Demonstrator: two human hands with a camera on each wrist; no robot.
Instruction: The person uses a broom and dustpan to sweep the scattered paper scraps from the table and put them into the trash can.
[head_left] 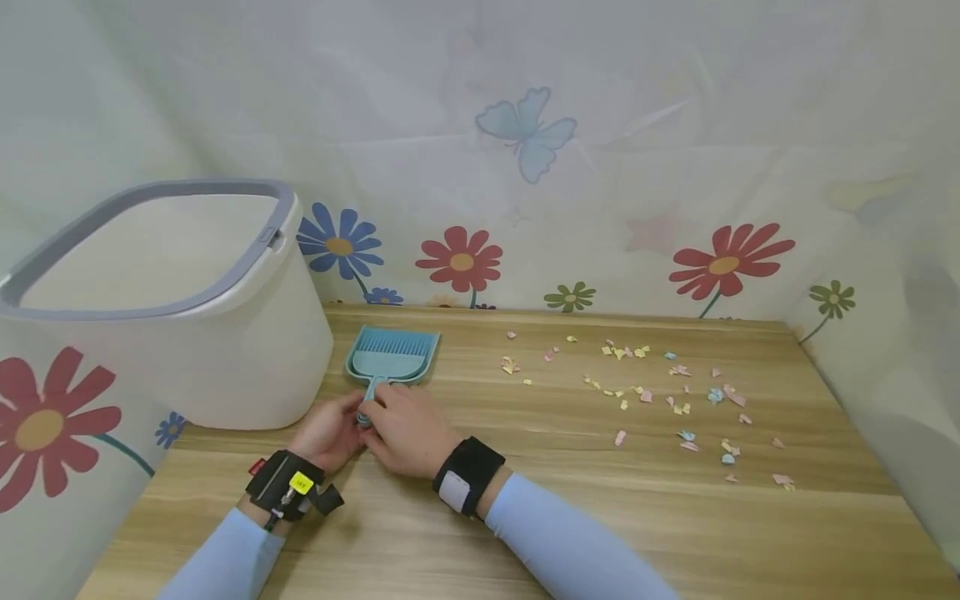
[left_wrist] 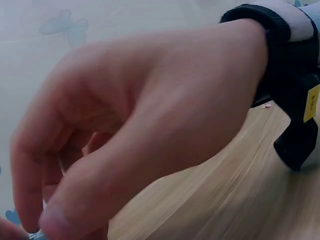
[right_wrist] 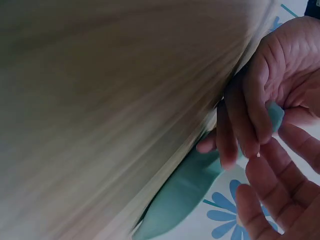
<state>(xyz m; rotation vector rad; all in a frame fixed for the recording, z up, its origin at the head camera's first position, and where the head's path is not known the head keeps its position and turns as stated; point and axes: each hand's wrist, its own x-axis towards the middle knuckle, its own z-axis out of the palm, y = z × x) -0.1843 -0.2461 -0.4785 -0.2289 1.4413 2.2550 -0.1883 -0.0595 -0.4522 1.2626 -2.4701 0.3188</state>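
Note:
A teal dustpan (head_left: 431, 357) lies on the wooden table with a matching hand brush (head_left: 387, 363) nested in it, bristles toward the wall. Both hands meet at the handle end, nearest the person. My right hand (head_left: 412, 429) grips the handle from the right, fingers curled over it. From the left, my left hand (head_left: 327, 435) has its curled fingers at the same handle end. In the right wrist view, the handle tip (right_wrist: 274, 116) pokes out between the fingers, and the dustpan (right_wrist: 180, 192) runs down along the tabletop. Fingers hide most of the handle.
A large white bin (head_left: 255, 358) with a grey rim stands close on the left. Many small scraps of pink, yellow and blue paper (head_left: 645, 395) are scattered across the right half of the table (head_left: 525, 517). A flower-printed curtain (head_left: 585, 192) rises behind the far edge.

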